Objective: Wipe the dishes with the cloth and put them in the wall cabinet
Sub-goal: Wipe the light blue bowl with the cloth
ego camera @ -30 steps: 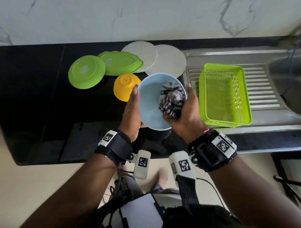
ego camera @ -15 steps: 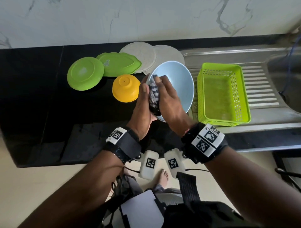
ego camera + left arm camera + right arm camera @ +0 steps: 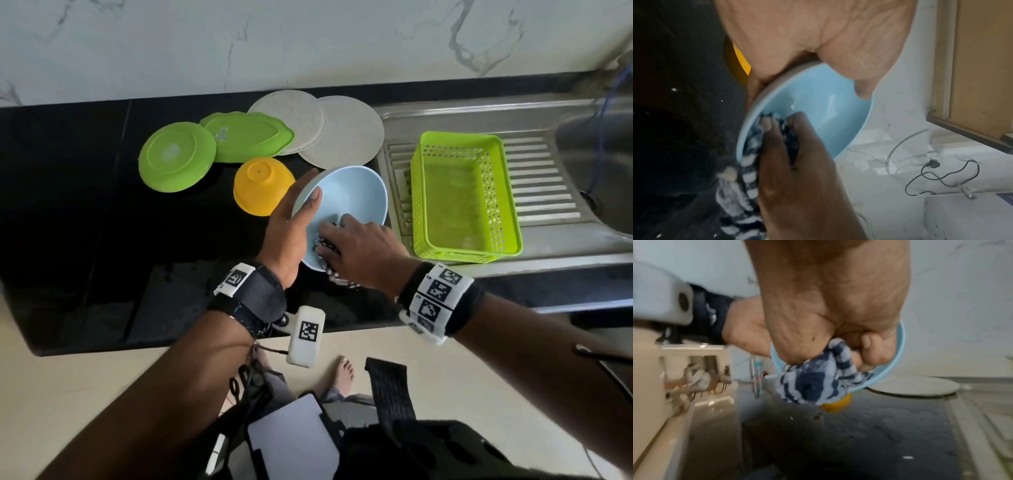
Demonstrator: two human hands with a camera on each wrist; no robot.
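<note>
A light blue bowl (image 3: 349,195) is held tilted above the black counter (image 3: 85,212). My left hand (image 3: 291,222) grips its left rim, thumb inside the bowl (image 3: 818,104). My right hand (image 3: 356,253) clutches a navy-and-white striped cloth (image 3: 818,381) and presses it against the bowl's lower inside wall. The cloth (image 3: 748,165) hangs out over the near rim. On the counter lie a yellow bowl (image 3: 262,186) upside down, two green plates (image 3: 176,156) (image 3: 246,137) and two pale round plates (image 3: 291,120) (image 3: 346,132). The wall cabinet shows only as a wooden edge (image 3: 978,65).
A lime green plastic basket (image 3: 462,195) stands on the steel drainboard (image 3: 548,178) just right of the bowl. The sink basin (image 3: 603,171) is at the far right. A marble wall backs the counter. A black cable (image 3: 941,175) trails in the left wrist view.
My right hand has slid the cloth from the bowl's left rim down to its near lower wall. The bowl has tipped more upright and my left thumb now hooks over its rim.
</note>
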